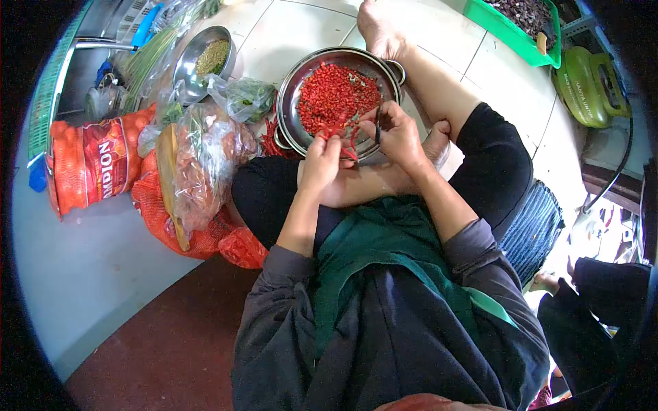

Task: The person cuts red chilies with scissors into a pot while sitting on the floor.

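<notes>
A steel pot (290, 127) with two side handles stands on the floor, filled with chopped red chilies (336, 92). Over its near rim, my left hand (322, 163) pinches several whole red chilies (348, 152) between thumb and fingers. Close beside it on the right, my right hand (399, 137) is closed around scissors (378, 125); a dark handle shows at the fingers, and the blades are hard to make out against the chilies. More whole red chilies (270, 139) lie left of the pot, partly hidden by plastic.
At left are a metal bowl (194, 60), a bag of greens (245, 100), a filled clear plastic bag (205, 161) and an orange net sack (99, 161). A green crate (510, 31) and a green gas cylinder (582, 89) stand at right. Another person's dark-clothed leg (579, 329) is lower right.
</notes>
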Tool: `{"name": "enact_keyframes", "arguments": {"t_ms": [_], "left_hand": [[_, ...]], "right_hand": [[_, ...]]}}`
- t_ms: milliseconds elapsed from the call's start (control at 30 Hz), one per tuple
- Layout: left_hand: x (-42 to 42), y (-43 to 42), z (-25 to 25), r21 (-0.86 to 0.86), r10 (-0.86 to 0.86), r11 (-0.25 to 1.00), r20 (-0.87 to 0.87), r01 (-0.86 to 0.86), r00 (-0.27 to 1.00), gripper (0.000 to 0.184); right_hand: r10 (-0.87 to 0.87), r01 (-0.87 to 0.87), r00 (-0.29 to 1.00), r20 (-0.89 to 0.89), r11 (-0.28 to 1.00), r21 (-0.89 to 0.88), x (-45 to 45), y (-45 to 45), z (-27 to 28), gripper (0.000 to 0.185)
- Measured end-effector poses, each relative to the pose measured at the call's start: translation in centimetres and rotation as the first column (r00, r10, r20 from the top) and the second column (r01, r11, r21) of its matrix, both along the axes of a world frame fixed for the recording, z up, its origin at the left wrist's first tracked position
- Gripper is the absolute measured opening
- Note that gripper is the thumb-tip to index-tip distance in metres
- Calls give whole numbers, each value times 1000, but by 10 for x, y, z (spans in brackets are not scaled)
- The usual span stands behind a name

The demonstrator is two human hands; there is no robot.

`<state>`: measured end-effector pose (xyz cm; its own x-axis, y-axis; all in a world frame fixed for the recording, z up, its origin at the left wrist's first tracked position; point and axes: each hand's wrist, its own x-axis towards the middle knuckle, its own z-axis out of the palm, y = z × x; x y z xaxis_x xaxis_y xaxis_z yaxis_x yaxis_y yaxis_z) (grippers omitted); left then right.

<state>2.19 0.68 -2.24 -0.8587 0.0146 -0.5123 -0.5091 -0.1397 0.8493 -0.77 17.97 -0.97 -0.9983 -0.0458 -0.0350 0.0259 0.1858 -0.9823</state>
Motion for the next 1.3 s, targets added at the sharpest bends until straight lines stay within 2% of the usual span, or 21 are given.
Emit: {"name": "enact_keyframes", "arguments": {"t_ms": [33,167,267,333,367,433,533,667,767,800,867,1000,1067,1233,1300], "left_hand": [[-1,2,12,64,107,992,54,-110,993,19],[-1,-10,14,223,217,946,96,-233,971,17],[-1,-11,14,227,75,969,95,-95,993,18],[3,-2,16,223,62,971,103,-84,993,18],[3,1,16,209,50,976,92,-68,995,17],[2,4,18,202,53,977,93,-71,994,15],[1,3,18,78,-10,997,61,5,998,15],[-2,4,23,132,91,985,141,-110,986,16],[-5,-1,17,251,184,944,132,-212,974,15],[-7,-5,18,191,201,955,155,-229,967,14],[-11,-13,17,204,263,934,164,-293,951,14],[-20,-25,21,255,390,870,168,-422,905,13],[-22,-31,21,265,415,856,158,-443,896,14],[-24,-41,15,331,442,822,144,-464,885,14],[-23,-41,12,313,432,831,160,-460,888,14]], "right_hand": [[-22,22,1000,1,1000,-14,-1,1,0,19],[4,-3,1000,19,997,-79,-3,-2,-7,18],[63,-57,997,43,991,-120,1,-6,-9,17],[83,-82,997,1,986,-147,2,-9,-17,16],[88,-91,995,-53,993,-75,3,-8,-15,18],[75,-77,997,-24,994,-77,3,-9,-17,19],[49,-48,999,3,993,-109,3,-10,-18,21],[38,-42,998,-53,996,-81,3,-11,-21,24],[76,-79,995,71,996,45,4,-4,-7,29],[101,-108,992,81,990,95,4,-2,-2,31],[149,-167,983,104,967,193,3,4,8,37],[336,-363,929,157,911,196,7,11,18,44],[423,-495,856,299,837,233,6,11,8,58],[489,-576,807,330,774,263,6,10,-6,61],[503,-579,802,323,788,209,5,9,-5,61]]}}
